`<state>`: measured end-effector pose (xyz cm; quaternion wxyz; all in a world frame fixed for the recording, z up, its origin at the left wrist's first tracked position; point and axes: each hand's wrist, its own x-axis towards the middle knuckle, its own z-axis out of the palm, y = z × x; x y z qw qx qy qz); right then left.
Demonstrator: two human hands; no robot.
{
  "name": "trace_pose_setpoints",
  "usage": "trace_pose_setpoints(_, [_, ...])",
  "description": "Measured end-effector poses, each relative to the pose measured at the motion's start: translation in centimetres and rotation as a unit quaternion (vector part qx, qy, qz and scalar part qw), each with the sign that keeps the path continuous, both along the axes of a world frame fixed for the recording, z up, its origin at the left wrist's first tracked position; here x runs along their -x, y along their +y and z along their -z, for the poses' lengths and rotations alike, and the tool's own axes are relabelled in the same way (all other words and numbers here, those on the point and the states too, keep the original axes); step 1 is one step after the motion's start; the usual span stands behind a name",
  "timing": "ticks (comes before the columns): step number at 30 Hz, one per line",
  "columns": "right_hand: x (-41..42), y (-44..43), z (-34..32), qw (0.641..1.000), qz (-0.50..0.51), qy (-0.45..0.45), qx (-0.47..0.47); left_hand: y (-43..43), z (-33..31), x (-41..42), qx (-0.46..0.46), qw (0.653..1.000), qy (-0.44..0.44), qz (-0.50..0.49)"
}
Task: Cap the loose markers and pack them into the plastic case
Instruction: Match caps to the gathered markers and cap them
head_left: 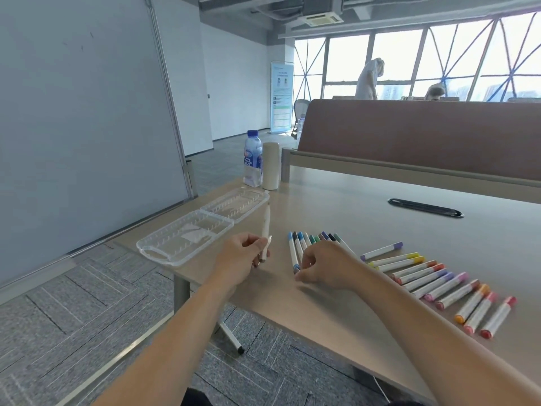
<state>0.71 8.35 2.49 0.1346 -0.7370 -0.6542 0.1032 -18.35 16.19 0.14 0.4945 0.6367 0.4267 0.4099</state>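
The right hand (328, 266) is curling down over the near ends of a tight cluster of blue and green markers (304, 244) lying on the table (336, 303), its fingertips touching them, with a fanned row of warmer-coloured markers (439, 284) lying to its right. The left hand (241, 259) is pinching a white marker (265, 232) pointing away. Beyond it, the clear plastic case (202, 227) is lying open at the table's corner, with a bottle (252, 158) and a white cylinder (270, 165) standing behind.
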Motion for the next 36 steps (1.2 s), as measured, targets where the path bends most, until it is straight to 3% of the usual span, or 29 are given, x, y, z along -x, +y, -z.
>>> trace_pose_setpoints(5, [1.7,-0.3,0.2,0.999,0.006,-0.048,-0.008,-1.0,-0.7,0.0,0.008,0.998,-0.040,0.051])
trace_pose_setpoints(11, [1.6,0.7,0.5,0.998,-0.001,-0.059,0.001,-1.2,-1.1,0.3,-0.014,0.997,-0.013,0.076])
trace_pose_setpoints(15, [0.3,0.8,-1.1,0.991,0.027,0.105,-0.076,-1.1,-1.0,0.6,0.009,0.995,-0.013,0.100])
trace_pose_setpoints(21, [-0.2,0.0,-3.5,0.917,0.063,0.346,-0.188,-1.3,-0.5,-0.3,0.037,0.988,0.018,0.151])
trace_pose_setpoints(30, [0.7,0.5,-4.0,0.847,0.105,0.448,-0.266,-1.8,-0.4,-0.7,0.029,0.983,0.041,0.177])
trace_pose_setpoints(36, [1.0,0.6,-4.1,0.843,0.088,0.455,-0.273,-2.1,-0.6,-0.8,0.022,0.982,0.047,0.179])
